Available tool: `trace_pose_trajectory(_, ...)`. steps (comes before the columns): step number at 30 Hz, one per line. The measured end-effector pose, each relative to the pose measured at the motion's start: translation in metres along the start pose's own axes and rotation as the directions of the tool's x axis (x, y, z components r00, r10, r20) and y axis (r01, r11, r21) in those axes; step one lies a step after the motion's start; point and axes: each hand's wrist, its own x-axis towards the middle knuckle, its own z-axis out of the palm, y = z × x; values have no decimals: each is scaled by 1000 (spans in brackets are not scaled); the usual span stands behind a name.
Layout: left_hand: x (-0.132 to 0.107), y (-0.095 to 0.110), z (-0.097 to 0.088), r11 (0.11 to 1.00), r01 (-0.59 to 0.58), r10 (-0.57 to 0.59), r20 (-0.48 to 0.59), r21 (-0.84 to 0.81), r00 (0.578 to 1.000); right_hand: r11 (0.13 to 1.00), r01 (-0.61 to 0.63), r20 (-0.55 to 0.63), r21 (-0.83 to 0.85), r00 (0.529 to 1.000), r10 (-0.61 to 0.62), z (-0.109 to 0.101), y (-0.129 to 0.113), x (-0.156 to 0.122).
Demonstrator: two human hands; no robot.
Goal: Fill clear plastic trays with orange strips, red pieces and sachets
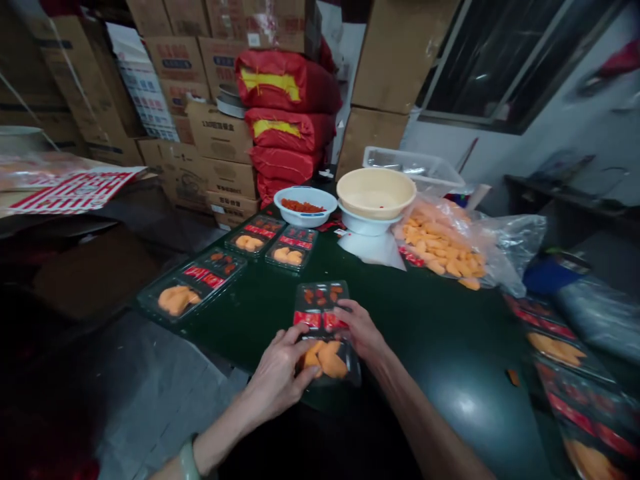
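Observation:
A clear plastic tray (320, 313) lies on the dark green table (440, 333) right in front of me. It holds orange pieces near me, red sachets in the middle and small red bits at the far end. My left hand (277, 380) grips the tray's near left corner, fingers curled over the orange pieces. My right hand (360, 330) presses on the tray's right edge by the red sachets, fingers bent over the rim.
Three filled trays (193, 287) (255, 235) (293, 248) lie at the left. A white bowl of red bits (306, 207) and a cream bowl (376, 193) stand behind. A plastic bag of orange pieces (445, 250) lies at the right; more trays (565, 347) beyond. Cardboard boxes and red sacks (285, 127) stack at the back.

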Motion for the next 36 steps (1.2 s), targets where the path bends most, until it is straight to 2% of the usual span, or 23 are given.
trace_pose_trajectory(2, 39, 19, 5, 995, -95, 95, 47, -13, 994, 998, 38, -33, 58, 999, -36, -53, -5, -12)
trace_pose_trajectory(4, 97, 34, 17, 977, -175, 177, -6, 120, 984, 992, 71, -76, 106, 995, -63, -103, -10, -24)
trace_pose_trajectory(6, 163, 46, 41, 898, -280, 274, 66, 339, 959, 987, 74, -115, 143, 992, -57, -142, -11, -37)
trace_pose_trajectory(7, 195, 51, 56, 875, -319, 302, 104, 363, 948, 985, 62, -124, 164, 991, -42, -157, -11, -44)
trace_pose_trajectory(10, 272, 57, 100, 838, -390, 346, 181, 380, 920, 971, 24, -105, 239, 995, 1, -180, -8, -57)
trace_pose_trajectory(13, 314, 49, 126, 819, -439, 354, 275, 369, 894, 956, 38, -70, 290, 997, -19, -185, -5, -61)
trace_pose_trajectory(15, 330, 40, 130, 816, -459, 348, 335, 352, 875, 951, 53, -49, 304, 998, -40, -185, -4, -59)
trace_pose_trajectory(18, 352, 30, 124, 831, -455, 322, 390, 320, 863, 952, 53, -3, 302, 999, -55, -186, -4, -55)
trace_pose_trajectory(23, 387, 18, 115, 898, -378, 252, 441, 226, 861, 942, 35, 54, 333, 997, -56, -188, -7, -55)
trace_pose_trajectory(26, 397, 10, 116, 928, -330, 213, 476, 176, 853, 933, 17, 73, 359, 996, -46, -187, -10, -57)
trace_pose_trajectory(29, 397, 9, 120, 936, -308, 197, 471, 172, 860, 935, 11, 79, 355, 996, -42, -186, -12, -57)
trace_pose_trajectory(32, 387, 20, 124, 920, -334, 219, 437, 205, 872, 947, 15, 84, 322, 995, -44, -186, -13, -57)
trace_pose_trajectory(34, 370, 32, 127, 897, -388, 269, 435, 213, 859, 955, 24, 82, 296, 995, -50, -186, -13, -58)
trace_pose_trajectory(36, 342, 44, 130, 864, -467, 344, 455, 189, 821, 959, 31, 88, 282, 994, -58, -182, -11, -61)
